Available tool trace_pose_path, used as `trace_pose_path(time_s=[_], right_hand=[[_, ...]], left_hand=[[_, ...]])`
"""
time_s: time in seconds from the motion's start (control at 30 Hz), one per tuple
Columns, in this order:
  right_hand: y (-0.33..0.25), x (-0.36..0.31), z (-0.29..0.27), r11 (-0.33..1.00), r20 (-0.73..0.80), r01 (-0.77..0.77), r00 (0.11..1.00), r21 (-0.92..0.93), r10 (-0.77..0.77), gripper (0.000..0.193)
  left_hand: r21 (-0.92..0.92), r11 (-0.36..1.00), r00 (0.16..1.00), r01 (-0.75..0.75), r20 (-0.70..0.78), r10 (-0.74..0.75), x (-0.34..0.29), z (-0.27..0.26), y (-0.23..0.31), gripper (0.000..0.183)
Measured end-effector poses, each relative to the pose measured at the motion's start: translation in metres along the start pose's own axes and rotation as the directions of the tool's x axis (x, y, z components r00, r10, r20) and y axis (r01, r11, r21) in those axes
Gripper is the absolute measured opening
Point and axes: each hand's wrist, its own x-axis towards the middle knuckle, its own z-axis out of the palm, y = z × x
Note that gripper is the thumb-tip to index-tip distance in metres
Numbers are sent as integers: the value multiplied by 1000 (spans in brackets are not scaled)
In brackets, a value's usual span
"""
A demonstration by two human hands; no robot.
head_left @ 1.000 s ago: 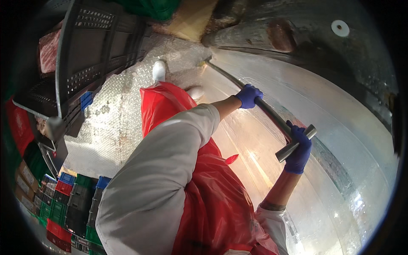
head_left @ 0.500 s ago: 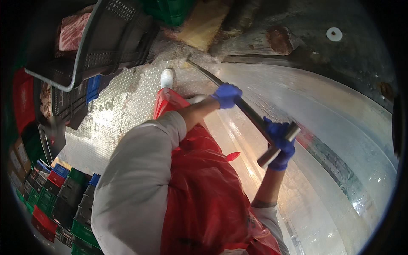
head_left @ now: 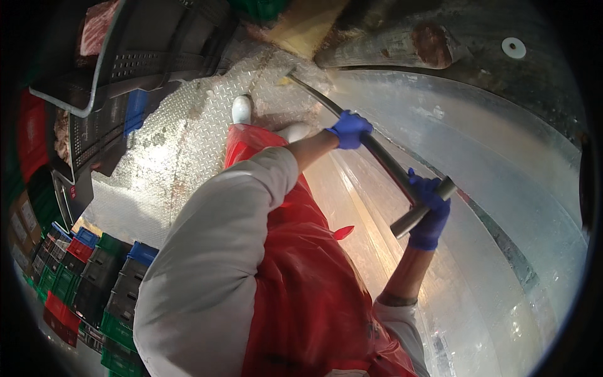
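A long dark metal pole tool (head_left: 391,164) with a steel crossbar grip slants across the view, near its middle. My left hand (head_left: 350,129), in a blue glove, is closed round the shaft partway down. My right hand (head_left: 432,206), also blue-gloved, is wrapped round the T-shaped top, with the crossbar sticking out on both sides. The tool's far end reaches the wet, pale-littered floor ahead of my white boot (head_left: 242,109). That end is too small and blurred to tell its shape. A red apron (head_left: 301,270) covers my front.
Black crates (head_left: 157,53) stand at the upper left, one with a piece of meat (head_left: 98,28) in it. Stacked coloured crates (head_left: 94,276) fill the lower left. Treadplate floor (head_left: 169,144) lies underfoot. A smooth pale curved surface (head_left: 502,163) runs along the right. A wrapped log-shaped thing (head_left: 389,50) lies ahead.
Both hands have shifted a little to the right with the tool, still gripping it. The view has tilted slightly, so the crates on the left sit higher and farther left.
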Motion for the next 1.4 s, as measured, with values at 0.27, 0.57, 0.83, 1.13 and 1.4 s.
trace_pose_path(time_s=[0.27, 0.57, 0.83, 1.13, 1.4], right_hand=[[-20, -29, 59, 965, -218, 6, 974, -262, -65, 16], [3, -97, 99, 989, -6, 73, 997, -132, -74, 19], [81, -99, 134, 999, 123, -51, 991, -9, 52, 23], [184, -57, 123, 987, 322, -159, 936, 32, 140, 9], [50, -122, 38, 883, 53, -54, 995, -466, 89, 16]], left_hand=[[-258, 959, 992, -122, -20, 121, 7, 38, 27, 14], [-153, 984, 995, -95, 7, 98, -97, -56, 22, 11], [64, 986, 988, 154, 14, -156, -216, -107, -41, 9], [179, 939, 951, 294, -148, -270, -263, -62, -127, 13], [-166, 975, 928, 146, -317, -193, -180, 58, 10, 8]])
